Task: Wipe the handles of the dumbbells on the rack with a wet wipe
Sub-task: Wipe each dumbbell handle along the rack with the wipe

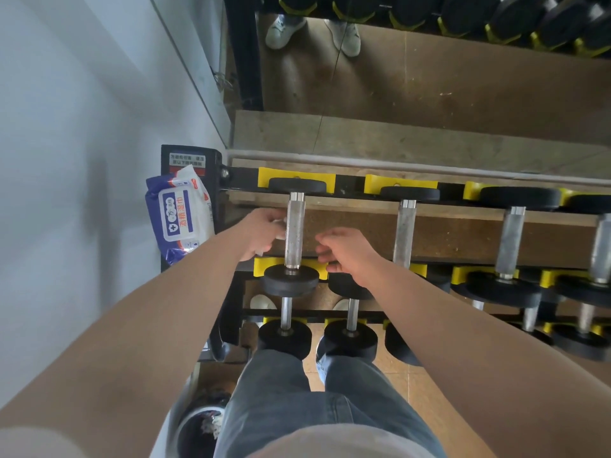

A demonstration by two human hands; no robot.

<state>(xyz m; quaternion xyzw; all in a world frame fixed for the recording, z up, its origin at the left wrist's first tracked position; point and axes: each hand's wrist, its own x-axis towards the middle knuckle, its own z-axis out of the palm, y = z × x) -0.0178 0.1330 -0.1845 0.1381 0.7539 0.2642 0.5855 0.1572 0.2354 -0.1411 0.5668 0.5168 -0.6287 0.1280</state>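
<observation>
A black rack with yellow cradles (296, 178) holds several dumbbells with silver handles and black ends. The leftmost top dumbbell handle (295, 231) runs away from me. My left hand (264, 231) is just left of that handle, shut on a crumpled white wet wipe (280, 228) that touches the handle's left side. My right hand (345, 249) hovers to the right of the same handle, fingers loosely curled and apart, holding nothing. The neighbouring handle (405, 234) lies to the right of my right hand.
A blue and white pack of wet wipes (180, 216) rests on the rack's left end by the white wall. A mirror (429, 67) behind the rack reflects shoes and dumbbells. A lower tier of dumbbells (286, 312) is near my legs. A bin (201, 424) stands at lower left.
</observation>
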